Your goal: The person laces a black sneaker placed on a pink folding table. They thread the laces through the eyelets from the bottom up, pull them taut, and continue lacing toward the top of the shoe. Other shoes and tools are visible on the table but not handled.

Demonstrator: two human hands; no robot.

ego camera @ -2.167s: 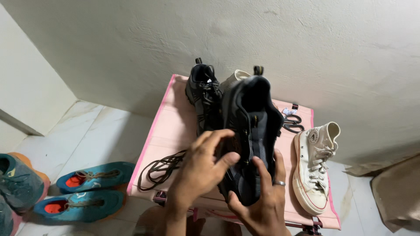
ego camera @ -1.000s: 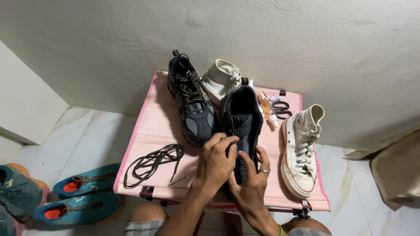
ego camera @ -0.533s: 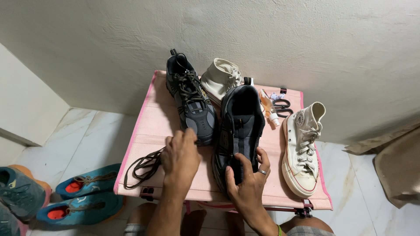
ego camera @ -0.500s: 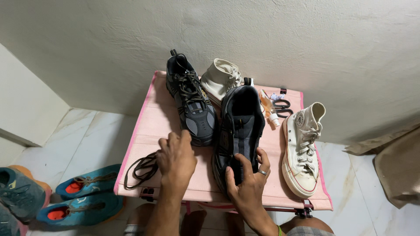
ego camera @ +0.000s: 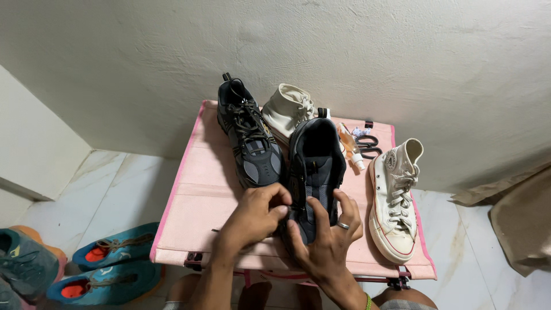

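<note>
Unlaced dark shoe (ego camera: 314, 172) sits on pink table (ego camera: 195, 189), toe toward person. Left hand (ego camera: 252, 218) pinches at eyelet edge — lace end probably between fingers, hard to tell. Right hand (ego camera: 327, 241) cups toe. Eyelets bare; laced dark shoe (ego camera: 249, 138) beside it.

Both hands reach forward close together: left hand (ego camera: 252, 217) with fingers curled, right hand (ego camera: 327, 238) fingers spread, ringed.

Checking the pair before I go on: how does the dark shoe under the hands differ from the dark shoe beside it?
The unlaced dark shoe has bare eyelets and a gaping opening; the laced dark shoe is fully laced. The left hand and right hand grip the unlaced one; nothing touches the laced one. Both are dark and on the pink table.
</note>
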